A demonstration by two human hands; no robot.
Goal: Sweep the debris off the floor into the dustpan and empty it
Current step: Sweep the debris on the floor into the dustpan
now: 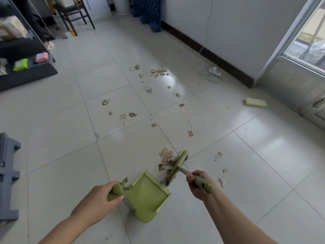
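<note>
— While the left grip (103, 196) curls round the knobbed top of the dustpan (149, 194) handle, why does the pan sit just there?
— Its open mouth is turned toward the broom head (177, 167) just beside it, so a short pull should carry scraps in. The pan looks bare inside.
— And the right grip (197, 185)?
— Its fingers are wrapped round the broom's green handle near its end, and the metal shaft (182, 170) slants down to the head. The head rests against a pile of torn cardboard scraps (166, 158) on the tiled floor (246, 155).
— Much left?
— Likely most: more debris (158, 72) lies scattered well beyond, toward the wall (237, 32).
</note>
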